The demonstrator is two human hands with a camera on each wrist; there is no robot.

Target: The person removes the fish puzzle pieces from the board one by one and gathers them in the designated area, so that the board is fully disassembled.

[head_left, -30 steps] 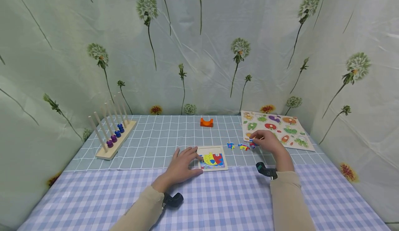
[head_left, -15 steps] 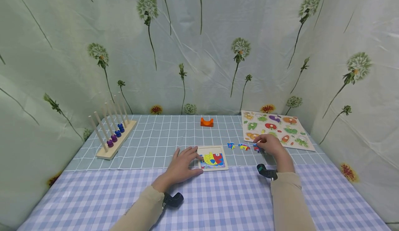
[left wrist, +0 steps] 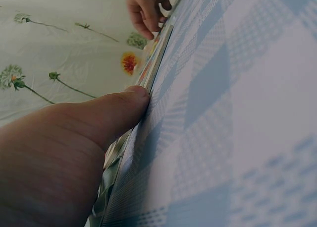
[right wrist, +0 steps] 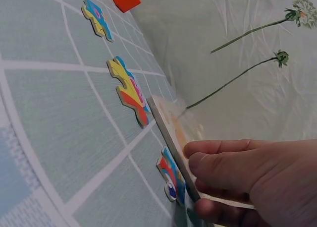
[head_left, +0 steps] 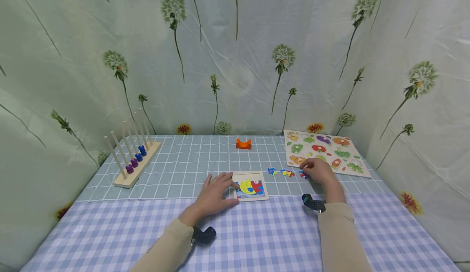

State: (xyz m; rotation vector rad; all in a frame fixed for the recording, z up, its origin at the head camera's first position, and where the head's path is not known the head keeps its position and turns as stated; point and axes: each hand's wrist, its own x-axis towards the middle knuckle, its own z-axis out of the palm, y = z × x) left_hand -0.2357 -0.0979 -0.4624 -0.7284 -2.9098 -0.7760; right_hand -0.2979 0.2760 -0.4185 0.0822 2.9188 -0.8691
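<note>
My left hand (head_left: 213,194) lies at the left side of a small wooden-framed jigsaw puzzle (head_left: 251,186), its spread fingers and thumb touching the frame. A yellow and red fish picture fills part of that frame. In the left wrist view the thumb (left wrist: 119,113) rests along the frame's edge. My right hand (head_left: 318,170) hovers with loosely bent fingers beside a blue and red puzzle piece (right wrist: 171,176), which lies flat on the cloth. To its left lie a yellow and red piece (head_left: 287,173) and a blue and yellow piece (head_left: 271,171).
A vegetable peg board (head_left: 312,140) lies at the back right, just beyond my right hand. On the left stands a wooden rack (head_left: 126,181) with upright pegs and several blue and purple pieces. An orange curved block (head_left: 243,144) sits at the back.
My right hand has moved slightly right, set the blue and red puzzle piece down in line with the other two, and let it go. My left hand has stayed in place.
</note>
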